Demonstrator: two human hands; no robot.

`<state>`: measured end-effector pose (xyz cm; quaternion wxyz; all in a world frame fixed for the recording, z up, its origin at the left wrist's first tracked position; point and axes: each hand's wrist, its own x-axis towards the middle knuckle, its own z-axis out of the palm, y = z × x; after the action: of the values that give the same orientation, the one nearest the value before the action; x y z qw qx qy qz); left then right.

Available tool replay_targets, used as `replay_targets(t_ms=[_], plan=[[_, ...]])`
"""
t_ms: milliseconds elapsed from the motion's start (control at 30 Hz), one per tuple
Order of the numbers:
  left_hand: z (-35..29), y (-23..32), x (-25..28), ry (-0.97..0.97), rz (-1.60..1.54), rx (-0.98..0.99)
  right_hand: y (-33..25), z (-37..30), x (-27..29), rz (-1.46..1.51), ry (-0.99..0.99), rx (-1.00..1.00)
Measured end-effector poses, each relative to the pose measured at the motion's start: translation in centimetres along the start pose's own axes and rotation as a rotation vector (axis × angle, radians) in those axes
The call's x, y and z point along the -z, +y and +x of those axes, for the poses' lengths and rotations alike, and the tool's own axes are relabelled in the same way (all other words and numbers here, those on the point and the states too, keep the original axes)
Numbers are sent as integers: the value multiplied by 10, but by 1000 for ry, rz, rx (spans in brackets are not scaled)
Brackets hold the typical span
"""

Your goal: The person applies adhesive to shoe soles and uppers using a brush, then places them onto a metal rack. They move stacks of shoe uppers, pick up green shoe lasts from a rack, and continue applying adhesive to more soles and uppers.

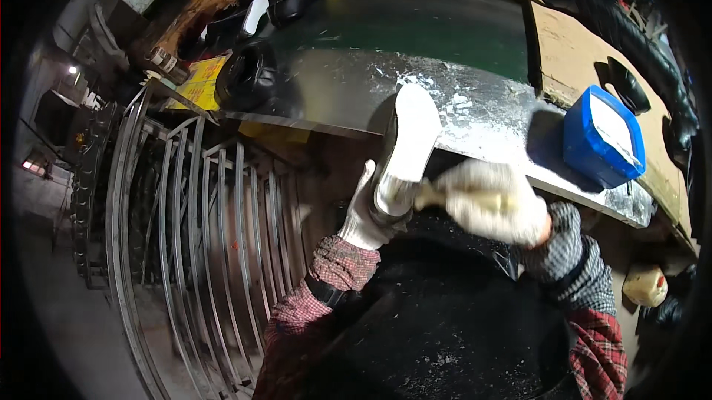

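In my gloved left hand (365,216) is a shoe (417,129), sole up and toe pointing away from me. White coating covers most of the sole, while the heel end looks greyer. The fingers wrap around the heel from the left. My gloved right hand (495,203), smeared by motion, is closed on a brush (429,196). The brush tip meets or nearly meets the shoe's heel; blur hides the exact contact. Right of them, a blue tub (604,140) holding white stuff stands on the workbench (482,122).
A metal rack (200,215) stands to the left. Dark footwear (248,74) and a white-soled piece (256,16) lie at the bench's left end. More black footwear (627,85) sits on a board at right. A pale jug (644,285) is low at right.
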<state>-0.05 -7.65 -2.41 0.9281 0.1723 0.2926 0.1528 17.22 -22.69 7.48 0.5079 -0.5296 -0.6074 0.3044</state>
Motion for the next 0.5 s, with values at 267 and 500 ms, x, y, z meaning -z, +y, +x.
replay_targets(t_ms=[267, 500], plan=[[14, 32, 0, -141, -174, 244, 68, 11, 57, 97, 479, -310], [79, 134, -47, 9, -141, -139, -13, 100, 5, -797, 96, 301]])
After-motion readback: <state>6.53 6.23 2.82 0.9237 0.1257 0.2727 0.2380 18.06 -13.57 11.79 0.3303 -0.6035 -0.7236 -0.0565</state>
